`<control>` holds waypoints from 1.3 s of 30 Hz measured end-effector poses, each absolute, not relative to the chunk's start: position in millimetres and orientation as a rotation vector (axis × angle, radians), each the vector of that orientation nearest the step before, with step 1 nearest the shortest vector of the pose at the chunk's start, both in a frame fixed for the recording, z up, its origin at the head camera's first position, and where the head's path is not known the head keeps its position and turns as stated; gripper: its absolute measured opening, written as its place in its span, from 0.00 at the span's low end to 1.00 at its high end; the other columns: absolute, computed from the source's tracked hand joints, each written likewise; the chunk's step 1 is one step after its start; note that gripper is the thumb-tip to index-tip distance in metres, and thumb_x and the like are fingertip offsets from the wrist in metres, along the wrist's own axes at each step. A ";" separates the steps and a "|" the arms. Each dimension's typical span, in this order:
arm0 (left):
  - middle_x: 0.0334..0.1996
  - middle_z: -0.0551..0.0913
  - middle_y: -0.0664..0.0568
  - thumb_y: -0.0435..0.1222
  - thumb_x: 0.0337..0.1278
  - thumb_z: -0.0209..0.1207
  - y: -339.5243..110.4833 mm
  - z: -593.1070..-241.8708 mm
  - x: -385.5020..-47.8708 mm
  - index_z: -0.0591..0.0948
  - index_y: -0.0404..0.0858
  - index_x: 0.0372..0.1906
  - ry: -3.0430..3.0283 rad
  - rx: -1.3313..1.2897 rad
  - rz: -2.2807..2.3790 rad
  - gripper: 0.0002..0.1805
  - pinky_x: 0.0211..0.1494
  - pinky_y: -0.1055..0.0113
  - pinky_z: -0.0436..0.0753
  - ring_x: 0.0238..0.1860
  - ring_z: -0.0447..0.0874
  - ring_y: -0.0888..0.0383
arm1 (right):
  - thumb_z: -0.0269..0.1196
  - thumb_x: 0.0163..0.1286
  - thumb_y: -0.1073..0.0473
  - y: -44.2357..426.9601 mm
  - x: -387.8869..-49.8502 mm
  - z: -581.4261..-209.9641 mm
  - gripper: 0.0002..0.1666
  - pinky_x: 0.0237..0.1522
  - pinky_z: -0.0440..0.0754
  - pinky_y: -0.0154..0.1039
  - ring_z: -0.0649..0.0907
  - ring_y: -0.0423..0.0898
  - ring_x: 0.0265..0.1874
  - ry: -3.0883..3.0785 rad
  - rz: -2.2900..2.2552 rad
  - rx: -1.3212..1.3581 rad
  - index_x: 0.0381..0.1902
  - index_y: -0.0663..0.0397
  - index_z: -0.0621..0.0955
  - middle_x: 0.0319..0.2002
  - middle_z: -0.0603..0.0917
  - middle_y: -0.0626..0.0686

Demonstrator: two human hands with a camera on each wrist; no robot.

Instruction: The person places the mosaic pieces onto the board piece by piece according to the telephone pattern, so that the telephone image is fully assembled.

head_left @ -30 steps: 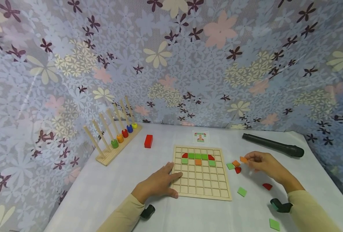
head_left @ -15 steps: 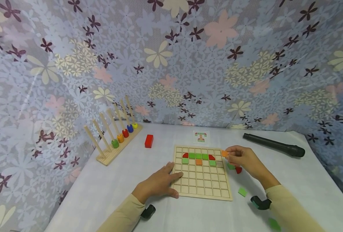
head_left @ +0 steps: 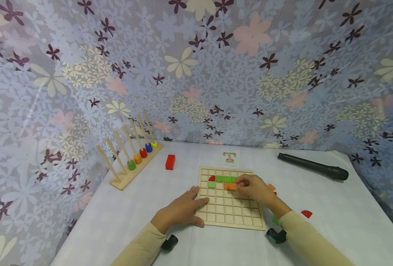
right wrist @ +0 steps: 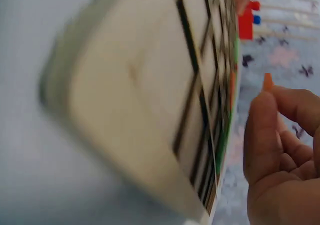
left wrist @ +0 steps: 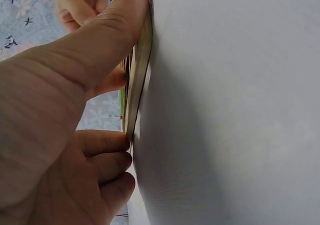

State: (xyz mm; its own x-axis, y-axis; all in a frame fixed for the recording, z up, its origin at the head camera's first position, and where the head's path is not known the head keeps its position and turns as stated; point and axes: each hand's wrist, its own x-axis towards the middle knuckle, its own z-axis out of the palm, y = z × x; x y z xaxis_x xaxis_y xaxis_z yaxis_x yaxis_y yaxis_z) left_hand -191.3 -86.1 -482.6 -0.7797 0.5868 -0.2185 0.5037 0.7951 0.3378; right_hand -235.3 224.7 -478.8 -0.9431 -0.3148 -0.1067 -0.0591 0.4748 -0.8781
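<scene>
Head view, right hand (head_left: 254, 189) pinching orange tile (head_left: 234, 186), left hand (head_left: 179, 210) spread against wooden board (head_left: 230, 215)

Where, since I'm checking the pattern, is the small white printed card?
In the head view, the white card lies just beyond the square wooden grid board, between the red rectangular block on the left and the black microphone on the right.

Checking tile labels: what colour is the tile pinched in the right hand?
Orange; the tile shows best in the right wrist view.
</scene>
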 end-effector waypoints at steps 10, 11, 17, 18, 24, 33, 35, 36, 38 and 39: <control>0.81 0.52 0.43 0.60 0.47 0.71 -86.6 -482.1 -192.7 0.69 0.57 0.76 2.674 0.867 0.378 0.48 0.78 0.52 0.62 0.82 0.47 0.46 | 0.69 0.63 0.65 200.6 -231.1 -486.1 0.11 0.34 0.78 0.35 0.77 0.40 0.30 2.741 -1.064 -0.484 0.45 0.58 0.85 0.31 0.82 0.45; 0.81 0.52 0.42 0.60 0.47 0.71 -87.0 -482.0 -192.8 0.69 0.57 0.76 2.675 0.871 0.378 0.48 0.78 0.52 0.62 0.82 0.47 0.46 | 0.70 0.63 0.64 198.9 -230.8 -486.1 0.11 0.35 0.78 0.35 0.77 0.39 0.30 2.762 -1.046 -0.476 0.44 0.57 0.85 0.31 0.82 0.44; 0.81 0.52 0.42 0.60 0.47 0.72 -87.4 -483.1 -193.0 0.69 0.56 0.76 2.679 0.872 0.370 0.48 0.79 0.52 0.62 0.82 0.47 0.46 | 0.70 0.63 0.63 198.3 -229.7 -485.2 0.11 0.35 0.77 0.36 0.77 0.39 0.31 2.791 -1.031 -0.477 0.45 0.55 0.86 0.31 0.82 0.43; 0.81 0.52 0.42 0.60 0.47 0.72 -87.3 -482.8 -192.7 0.69 0.57 0.76 2.679 0.870 0.370 0.48 0.79 0.52 0.62 0.82 0.47 0.46 | 0.69 0.65 0.64 200.7 -229.5 -484.0 0.11 0.34 0.78 0.36 0.77 0.40 0.30 2.779 -1.049 -0.470 0.46 0.55 0.86 0.32 0.82 0.44; 0.81 0.52 0.43 0.60 0.47 0.72 -87.1 -481.2 -190.9 0.68 0.57 0.76 2.674 0.861 0.366 0.49 0.78 0.52 0.62 0.82 0.48 0.47 | 0.63 0.72 0.62 241.8 -233.5 -465.0 0.16 0.24 0.79 0.38 0.81 0.45 0.30 2.752 -1.189 -0.326 0.55 0.60 0.82 0.39 0.84 0.51; 0.81 0.53 0.43 0.60 0.47 0.71 -88.0 -479.4 -192.0 0.68 0.57 0.76 2.682 0.856 0.355 0.48 0.79 0.52 0.62 0.82 0.48 0.47 | 0.61 0.75 0.60 347.3 -248.2 -454.8 0.27 0.38 0.83 0.47 0.82 0.57 0.42 2.532 -1.249 -0.297 0.69 0.63 0.73 0.57 0.77 0.67; 0.81 0.53 0.43 0.60 0.47 0.71 -87.6 -480.1 -192.4 0.69 0.57 0.76 2.677 0.857 0.363 0.48 0.79 0.52 0.62 0.82 0.48 0.47 | 0.62 0.74 0.61 359.7 -251.3 -461.3 0.28 0.38 0.82 0.44 0.80 0.54 0.43 2.508 -1.201 -0.298 0.69 0.61 0.74 0.58 0.77 0.66; 0.81 0.52 0.43 0.60 0.47 0.71 -87.1 -480.1 -192.4 0.68 0.57 0.77 2.673 0.854 0.365 0.48 0.79 0.52 0.62 0.82 0.47 0.47 | 0.63 0.73 0.61 363.7 -252.5 -464.8 0.28 0.38 0.82 0.44 0.80 0.53 0.44 2.496 -1.178 -0.301 0.69 0.60 0.74 0.59 0.77 0.65; 0.82 0.52 0.43 0.60 0.47 0.71 -86.6 -480.3 -192.3 0.68 0.57 0.77 2.668 0.853 0.365 0.48 0.79 0.52 0.62 0.82 0.47 0.47 | 0.65 0.71 0.61 368.5 -253.8 -470.8 0.29 0.37 0.83 0.42 0.78 0.50 0.43 2.471 -1.146 -0.307 0.69 0.59 0.75 0.59 0.77 0.63; 0.82 0.52 0.43 0.60 0.47 0.72 -86.3 -480.5 -192.1 0.68 0.57 0.77 2.669 0.854 0.365 0.48 0.79 0.53 0.62 0.82 0.47 0.47 | 0.66 0.71 0.61 369.5 -254.3 -473.2 0.29 0.36 0.82 0.41 0.78 0.49 0.42 2.466 -1.133 -0.312 0.69 0.58 0.75 0.59 0.76 0.63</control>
